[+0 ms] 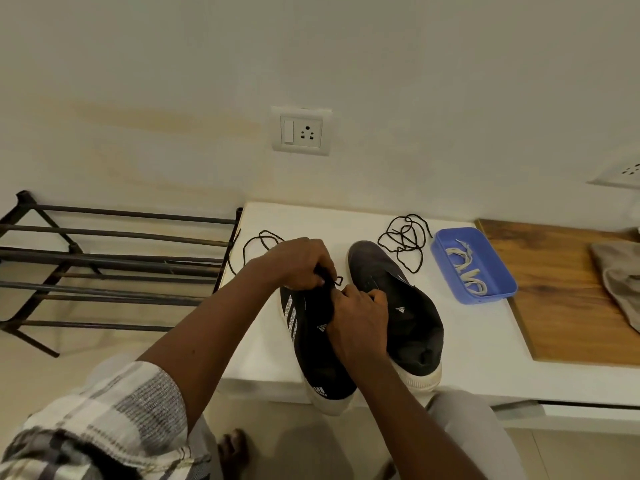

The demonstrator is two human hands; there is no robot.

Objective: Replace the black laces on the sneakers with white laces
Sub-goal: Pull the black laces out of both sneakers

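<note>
Toe of left sneaker [318, 358] buried under left hand [298, 263], eyelets there not visible. Black lace [337, 279] end lost inside fingers. Right hand [360, 317] covers tongue. Second wall socket [620, 173], cloth [620, 275], shoe rack [104, 258] chopped by frame edges.

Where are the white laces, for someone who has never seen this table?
On the white tabletop, right of the black sneakers, sits a shallow blue plastic tray. The flat white laces lie inside it; the thin black cord beside it lies loose on the table.
</note>
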